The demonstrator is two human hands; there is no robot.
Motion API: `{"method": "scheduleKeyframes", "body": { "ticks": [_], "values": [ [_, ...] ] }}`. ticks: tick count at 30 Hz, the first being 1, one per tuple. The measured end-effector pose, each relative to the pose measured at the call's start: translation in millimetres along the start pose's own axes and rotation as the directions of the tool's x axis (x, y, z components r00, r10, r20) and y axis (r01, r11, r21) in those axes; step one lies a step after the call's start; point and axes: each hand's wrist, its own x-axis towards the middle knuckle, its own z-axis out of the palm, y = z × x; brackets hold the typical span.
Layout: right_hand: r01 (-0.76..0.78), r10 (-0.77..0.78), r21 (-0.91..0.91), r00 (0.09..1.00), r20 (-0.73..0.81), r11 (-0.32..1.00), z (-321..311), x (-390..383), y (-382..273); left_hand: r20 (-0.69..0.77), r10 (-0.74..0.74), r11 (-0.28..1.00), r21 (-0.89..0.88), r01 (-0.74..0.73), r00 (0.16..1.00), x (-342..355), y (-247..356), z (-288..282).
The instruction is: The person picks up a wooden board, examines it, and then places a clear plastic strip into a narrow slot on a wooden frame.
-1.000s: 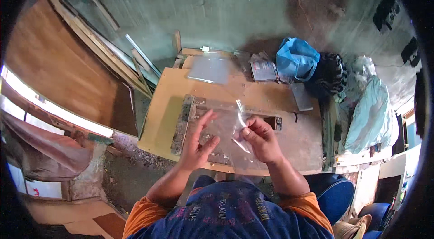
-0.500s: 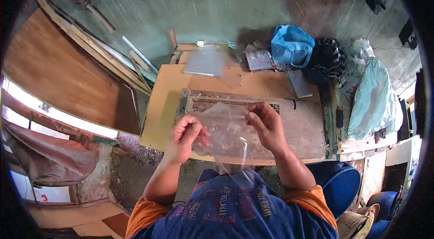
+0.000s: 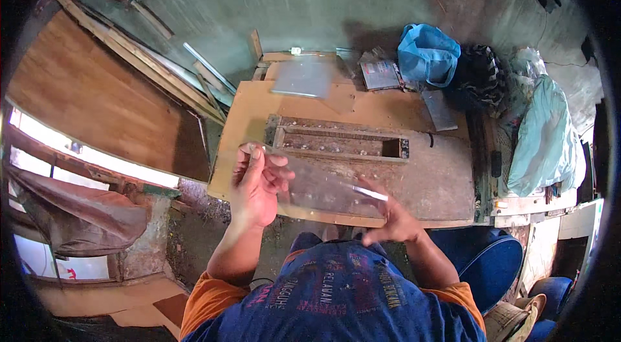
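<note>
A thin piece of clear plastic film (image 3: 323, 187) stretches between my hands above the near edge of the table; whether it is a bag or a single sheet I cannot tell. My left hand (image 3: 257, 187) pinches its upper left corner between thumb and fingertips. At the other end, my right hand (image 3: 398, 220) has its thumb and fingers spread, the fingers partly behind the film and slightly blurred. Just beyond the film, a long narrow wooden frame (image 3: 343, 155) lies on a worn board (image 3: 440, 180).
Toward the back of the table lie a stack of clear plastic (image 3: 303, 78), a flat printed packet (image 3: 380, 75) and a grey flat piece (image 3: 440, 110). A blue bag (image 3: 428, 54) and a pale green plastic sack (image 3: 546, 138) stand right. Blue drums (image 3: 482, 258) are at lower right.
My right hand has dropped toward me and opened from its pinch at the film's upper edge. The film now slants down to the right, and my left hand has risen slightly with its corner.
</note>
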Motion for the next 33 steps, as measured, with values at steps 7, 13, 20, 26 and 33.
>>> {"method": "scheduleKeyframes", "body": {
  "ticks": [7,13,20,26,33],
  "values": [
    [0.004,0.015,0.05,0.927,-0.374,0.999,14.9,19.2,-2.3,-0.007,-0.177,0.979,-0.1,0.175,0.984,-7.4,-5.2,1.2],
    [0.124,-0.096,0.03,0.875,-0.474,0.992,12.4,36.2,-9.8,-0.085,-0.313,0.937,-0.189,0.293,0.946,-13.2,-9.8,-14.5],
    [0.044,-0.302,-0.474,0.821,-0.484,0.88,11.4,46.5,-53.1,0.053,-0.258,0.94,-0.217,0.263,0.965,-3.4,-36.3,-67.6],
    [0.06,-0.482,-0.969,0.874,-0.064,0.238,10.0,60.0,-84.1,-0.097,0.242,0.88,0.442,-0.176,0.965,-17.2,-31.5,-43.4],
    [0.107,-0.333,-0.983,0.942,0.053,0.147,28.8,73.2,-76.7,0.528,0.075,0.276,0.805,-0.526,0.846,-39.8,-27.8,30.3]
  ]
}}
